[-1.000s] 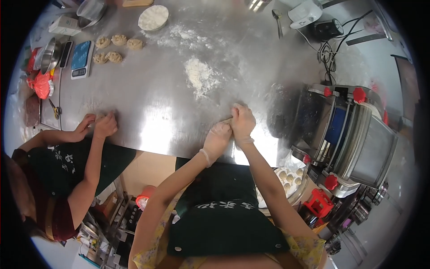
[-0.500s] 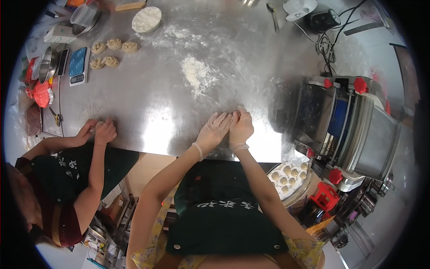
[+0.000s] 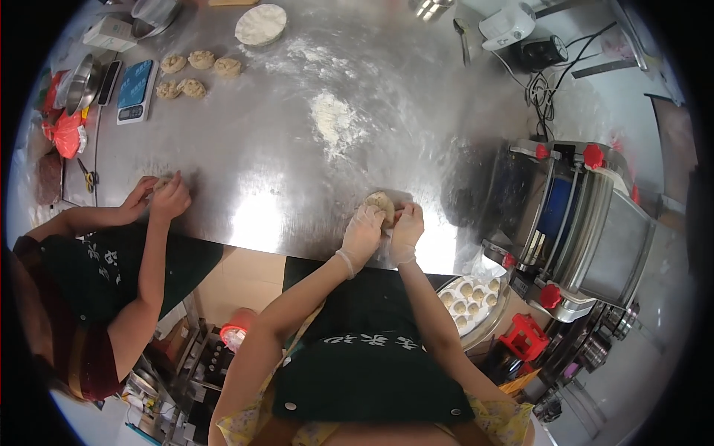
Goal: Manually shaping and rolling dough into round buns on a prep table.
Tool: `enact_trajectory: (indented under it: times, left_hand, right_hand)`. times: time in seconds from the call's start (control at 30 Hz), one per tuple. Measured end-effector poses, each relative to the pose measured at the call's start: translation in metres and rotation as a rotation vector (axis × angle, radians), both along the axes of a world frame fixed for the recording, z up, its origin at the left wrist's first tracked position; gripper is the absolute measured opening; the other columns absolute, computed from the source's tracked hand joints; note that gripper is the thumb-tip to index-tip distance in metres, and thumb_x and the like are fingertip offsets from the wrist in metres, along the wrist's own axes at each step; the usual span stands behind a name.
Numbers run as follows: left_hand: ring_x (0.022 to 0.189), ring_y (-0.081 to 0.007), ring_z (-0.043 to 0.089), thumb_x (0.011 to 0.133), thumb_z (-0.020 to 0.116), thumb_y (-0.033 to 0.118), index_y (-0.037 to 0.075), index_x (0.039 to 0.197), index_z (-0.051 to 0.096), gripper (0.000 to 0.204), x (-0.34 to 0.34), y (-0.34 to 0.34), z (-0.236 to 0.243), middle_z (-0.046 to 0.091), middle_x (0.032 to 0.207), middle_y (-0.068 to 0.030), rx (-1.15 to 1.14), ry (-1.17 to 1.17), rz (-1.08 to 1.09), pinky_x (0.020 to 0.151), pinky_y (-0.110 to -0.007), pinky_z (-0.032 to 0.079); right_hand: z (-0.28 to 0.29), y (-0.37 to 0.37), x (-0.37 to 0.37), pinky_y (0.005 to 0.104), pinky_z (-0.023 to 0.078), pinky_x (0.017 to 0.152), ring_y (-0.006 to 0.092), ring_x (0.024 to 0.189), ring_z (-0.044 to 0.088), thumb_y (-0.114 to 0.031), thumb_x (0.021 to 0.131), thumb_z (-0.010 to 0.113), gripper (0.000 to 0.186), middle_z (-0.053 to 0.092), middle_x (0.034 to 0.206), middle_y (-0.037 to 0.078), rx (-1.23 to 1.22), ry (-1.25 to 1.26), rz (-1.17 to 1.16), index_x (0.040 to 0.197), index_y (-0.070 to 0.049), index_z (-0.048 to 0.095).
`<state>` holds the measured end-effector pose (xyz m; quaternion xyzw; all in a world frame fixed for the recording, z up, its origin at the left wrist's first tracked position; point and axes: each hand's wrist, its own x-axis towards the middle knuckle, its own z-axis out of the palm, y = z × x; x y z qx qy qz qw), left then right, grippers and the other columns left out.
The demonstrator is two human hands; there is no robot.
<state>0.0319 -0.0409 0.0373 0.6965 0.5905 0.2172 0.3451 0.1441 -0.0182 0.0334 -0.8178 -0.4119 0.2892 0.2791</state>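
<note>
Just beyond the curled fingers of the left hand in a translucent glove (image 3: 363,229), which grasps its near side, sits a rounded piece of pale tan dough (image 3: 382,199); the translucent-gloved right hand (image 3: 407,227) bends its fingers by the right edge, its grip unclear. Light, even finger pressure should avoid tearing. Half a second ago, straighter left fingers left the dough mostly hidden.

dough piece (image 3: 381,199) now in view (mostly hidden before), right hand (image 3: 407,232) now apart from left hand (image 3: 363,236)
</note>
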Motion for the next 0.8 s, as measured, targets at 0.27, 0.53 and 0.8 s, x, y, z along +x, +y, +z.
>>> enact_trajectory:
  times: [0.27, 0.53, 0.8]
  left_hand:
    - [0.095, -0.0348, 0.058, 0.069, 0.078, 0.007, 0.008, 0.108, 0.055, 0.045, -0.01, 0.006, -0.006, 0.06, 0.104, -0.0132, -0.219, -0.454, 0.383, 0.082, -0.044, 0.05]
    - [0.095, -0.0291, 0.058, 0.066, 0.08, 0.009, 0.013, 0.108, 0.057, 0.048, -0.027, 0.022, -0.014, 0.06, 0.105, -0.005, 0.303, -0.074, 0.081, 0.077, -0.04, 0.051]
    - [0.096, -0.0296, 0.059, 0.07, 0.077, 0.01, 0.012, 0.098, 0.065, 0.031, -0.015, 0.027, 0.001, 0.059, 0.106, -0.0063, 0.143, -0.084, 0.195, 0.078, -0.04, 0.052]
  right_hand:
    - [0.009, 0.057, -0.025, 0.038, 0.051, 0.055, 0.0291, 0.059, 0.063, -0.026, 0.093, 0.063, 0.017, 0.066, 0.074, 0.011, 0.525, -0.49, 0.641, 0.093, -0.011, 0.069]
    - [-0.02, 0.084, -0.02, 0.0417, 0.048, 0.05, 0.0292, 0.058, 0.063, -0.035, 0.091, 0.063, 0.027, 0.062, 0.063, 0.008, 0.306, -0.547, 0.686, 0.074, -0.014, 0.065]
    - [-0.008, 0.065, -0.016, 0.0452, 0.045, 0.052, 0.0356, 0.057, 0.06, -0.038, 0.095, 0.058, 0.038, 0.06, 0.064, 0.014, 0.308, -0.471, 0.595, 0.07, -0.009, 0.061]
